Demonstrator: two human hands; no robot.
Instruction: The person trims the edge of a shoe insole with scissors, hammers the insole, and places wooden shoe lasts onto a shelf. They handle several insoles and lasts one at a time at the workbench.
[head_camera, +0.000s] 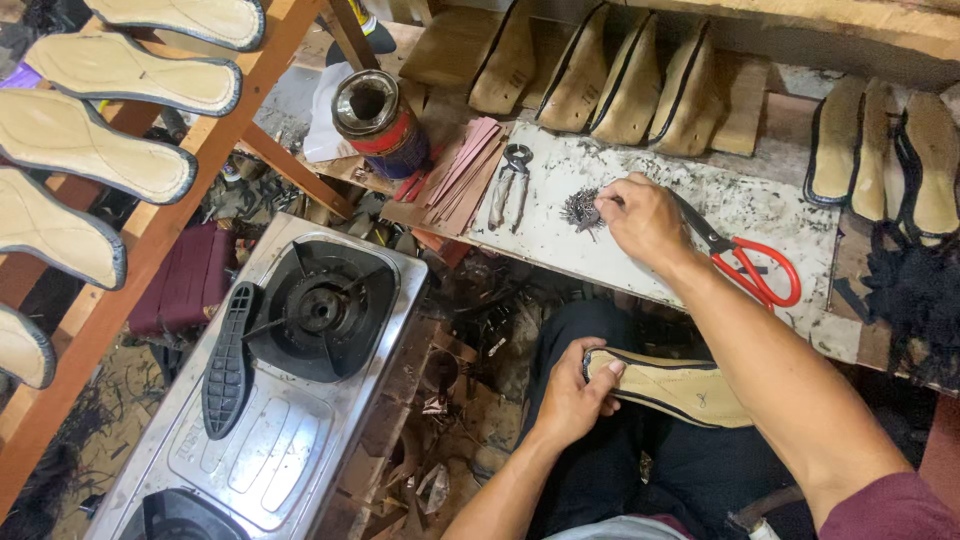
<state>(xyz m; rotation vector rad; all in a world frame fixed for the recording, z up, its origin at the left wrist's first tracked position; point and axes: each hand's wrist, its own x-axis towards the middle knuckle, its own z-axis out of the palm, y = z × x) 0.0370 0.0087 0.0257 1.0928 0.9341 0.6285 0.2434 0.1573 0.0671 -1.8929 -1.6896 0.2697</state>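
Note:
My left hand (572, 397) grips the toe end of a tan shoe insole with black edging (680, 388), held flat over my lap. My right hand (640, 215) reaches onto a white stained work board (760, 210), its fingertips pinching at a small dark pile of tacks (582, 209). Red-handled scissors (745, 262) lie on the board just right of that hand. A pair of metal pincers (511, 182) rests on the board's left end.
A steel gas stove (290, 370) with a black sole (227, 360) on it stands at left. Tan insoles line a wooden rack (150, 230) and the back shelf (620, 85). A tin can (380, 122) and pink strips (462, 165) sit behind. Scraps litter the floor.

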